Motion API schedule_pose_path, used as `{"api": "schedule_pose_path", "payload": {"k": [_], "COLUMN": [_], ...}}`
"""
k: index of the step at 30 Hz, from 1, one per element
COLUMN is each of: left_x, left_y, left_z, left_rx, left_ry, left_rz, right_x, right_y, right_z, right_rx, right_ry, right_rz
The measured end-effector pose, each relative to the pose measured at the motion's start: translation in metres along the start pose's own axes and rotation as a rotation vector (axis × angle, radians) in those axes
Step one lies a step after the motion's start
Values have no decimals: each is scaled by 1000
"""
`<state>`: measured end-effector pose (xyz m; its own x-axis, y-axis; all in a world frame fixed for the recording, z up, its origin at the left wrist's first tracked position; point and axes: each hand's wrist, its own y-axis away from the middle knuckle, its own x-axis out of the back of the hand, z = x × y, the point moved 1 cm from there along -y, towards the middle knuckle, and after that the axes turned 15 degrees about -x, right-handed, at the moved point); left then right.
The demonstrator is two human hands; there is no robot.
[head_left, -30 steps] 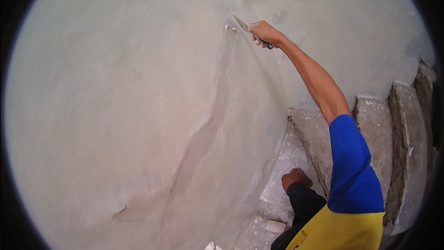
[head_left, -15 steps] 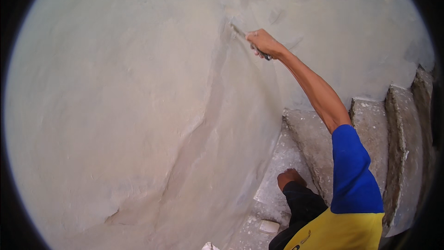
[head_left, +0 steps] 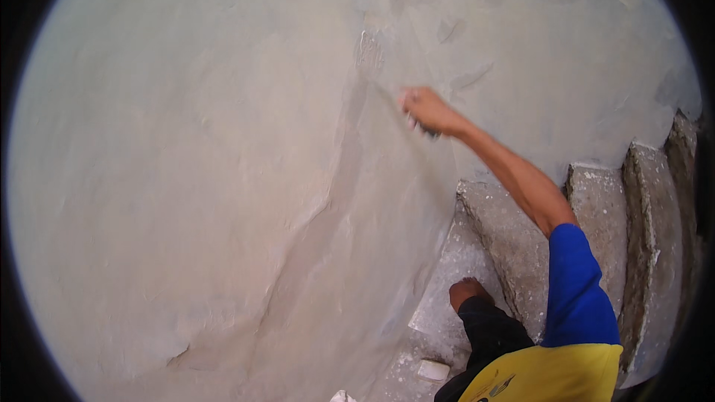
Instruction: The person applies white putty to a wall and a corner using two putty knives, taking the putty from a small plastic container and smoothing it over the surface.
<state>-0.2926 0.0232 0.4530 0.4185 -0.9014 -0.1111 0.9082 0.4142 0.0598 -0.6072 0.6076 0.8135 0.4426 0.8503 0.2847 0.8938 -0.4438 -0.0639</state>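
Just above and right of the middle of the frame, my right hand (head_left: pixel 434 112) has its fingers curled firmly round a scraper (head_left: pixel 430 132), whose dark handle end pokes out below my palm. The blade, up and left of my knuckles, is so blurred that I cannot tell whether it touches the wall (head_left: pixel 171 141). My left hand is out of the frame, so I cannot tell its grip.

I'd judge the scraper light, with a stiff handle and a thin blade that may flex under pressure. The handle is the place to hold it, well back from the edge; with filler on my fingers it could turn slippery. The ridged patch (head_left: pixel 369 52) in the upper middle looks soft, likely to smear at a careless brush.

From there a darker strip (head_left: pixel 298 253) runs toward the lower left, with uneven edges that could catch the blade. Rough steps (head_left: pixel 598 208) fill the right side, beneath my arm and blue sleeve (head_left: pixel 577 294). My bare foot (head_left: pixel 469 292) rests on a pale, spattered surface at lower right, and a whitish block (head_left: pixel 433 370) lies near my dark trouser leg (head_left: pixel 491 331), where I could knock it.
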Motion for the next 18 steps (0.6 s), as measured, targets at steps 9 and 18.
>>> {"api": "schedule_pose_path", "payload": {"k": [9,18], "left_x": [-1,14], "left_y": [3,12], "left_z": [-1,-12], "left_rx": [5,27], "left_ry": [-18,-43], "left_rz": [21,20], "right_x": [65,8], "right_y": [-47,-11], "right_z": [-83,-44], "right_rx": [123,241], "right_ry": [223,335], "right_rz": [184,156]}}
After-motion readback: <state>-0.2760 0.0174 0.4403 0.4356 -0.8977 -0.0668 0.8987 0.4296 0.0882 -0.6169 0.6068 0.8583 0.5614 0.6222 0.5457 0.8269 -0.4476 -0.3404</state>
